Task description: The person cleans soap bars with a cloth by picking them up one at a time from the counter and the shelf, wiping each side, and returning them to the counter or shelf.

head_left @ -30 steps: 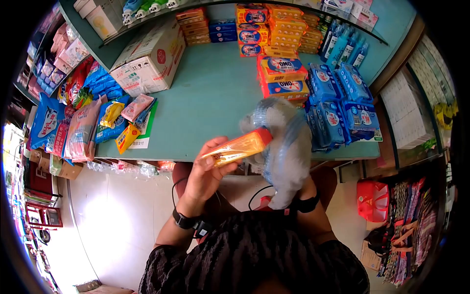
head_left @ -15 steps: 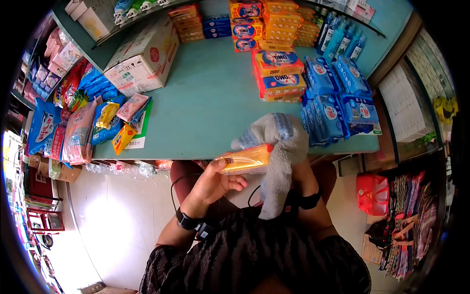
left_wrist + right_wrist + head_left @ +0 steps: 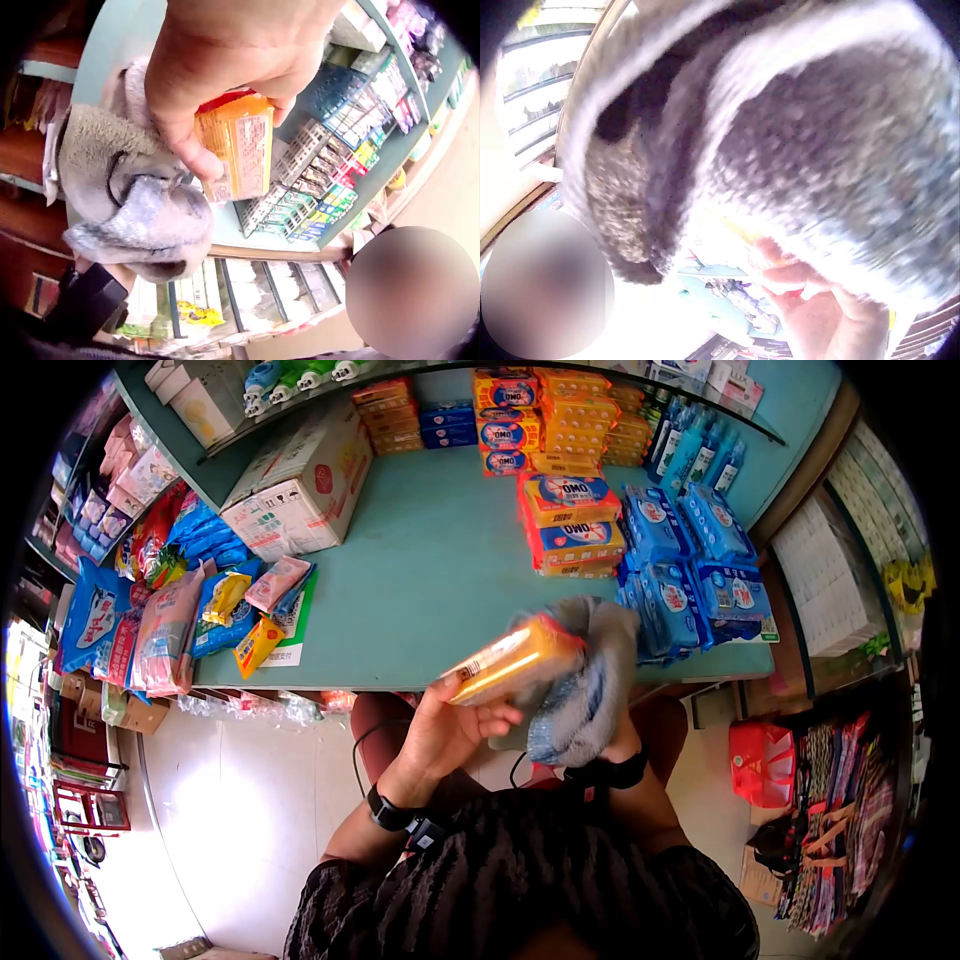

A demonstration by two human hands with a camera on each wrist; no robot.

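Note:
An orange and yellow wrapped pack [image 3: 515,658] is pinched by its near end between the thumb and fingers of the left hand [image 3: 445,728]. The left wrist view shows the same pack [image 3: 238,146] below the left hand [image 3: 232,67]. A grey and blue fluffy cloth [image 3: 585,685] drapes over the right hand, which it hides; only that wrist, with a black band, shows. The cloth lies against the pack's far end in the head view. In the right wrist view the cloth [image 3: 832,142] fills much of the picture, blurred.
Behind the hands is a green counter [image 3: 420,570]. Orange soap packs [image 3: 572,520] and blue packs [image 3: 672,605] are stacked at its right. Bagged goods [image 3: 170,625] and a white carton [image 3: 300,485] stand at the left. Blue bottles [image 3: 700,455] are at the back right.
The pack has tilted so its far end points up and right, with the left hand still on it. The cloth has shifted and bunched up; its hanging end no longer reaches as low.

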